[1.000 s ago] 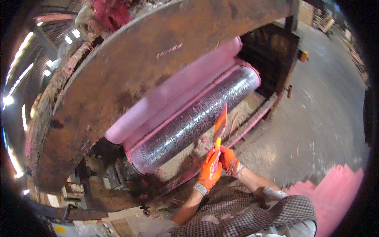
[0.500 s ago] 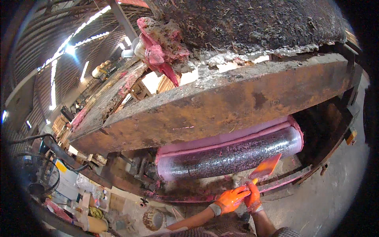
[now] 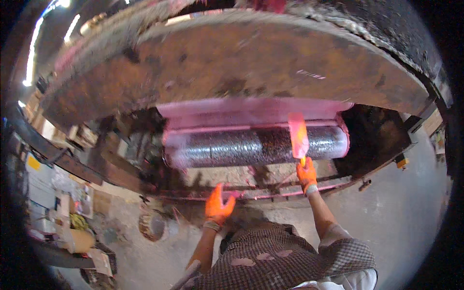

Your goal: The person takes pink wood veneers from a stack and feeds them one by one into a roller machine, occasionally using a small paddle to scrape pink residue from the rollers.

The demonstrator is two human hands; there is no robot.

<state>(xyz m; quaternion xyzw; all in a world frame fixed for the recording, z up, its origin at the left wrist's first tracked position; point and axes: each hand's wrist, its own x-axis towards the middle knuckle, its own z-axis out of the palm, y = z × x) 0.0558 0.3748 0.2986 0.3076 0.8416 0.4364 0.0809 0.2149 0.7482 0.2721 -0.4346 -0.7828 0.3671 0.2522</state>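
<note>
My right hand point(image 3: 306, 176), in an orange glove, is closed round the handle of a wide-bladed scraper point(image 3: 298, 137). Its blade, reddish-orange and pink-smeared, points up across a long dark glossy roller point(image 3: 232, 149). Whether the blade touches the roller I cannot tell. Pink material point(image 3: 251, 113) lies along the roller's far side and coats both ends. My left hand point(image 3: 219, 209), also orange-gloved, is off to the left, thumb and fingers apart, close to the pink-stained front rail point(image 3: 299, 192). A pink smear shows by its fingertips; I cannot tell whether it is on the glove or the rail.
A heavy rusty beam point(image 3: 241, 60) spans above the roller. Dark recesses flank the roller inside the frame. Below left, a round bucket point(image 3: 152, 225) stands on the concrete floor point(image 3: 377, 227). Boxes and a tan container point(image 3: 81, 240) crowd the far left.
My hands have parted: the left has moved away leftward, and the right alone holds the scraper, now turned more upright over the roller. The view has tilted down.
</note>
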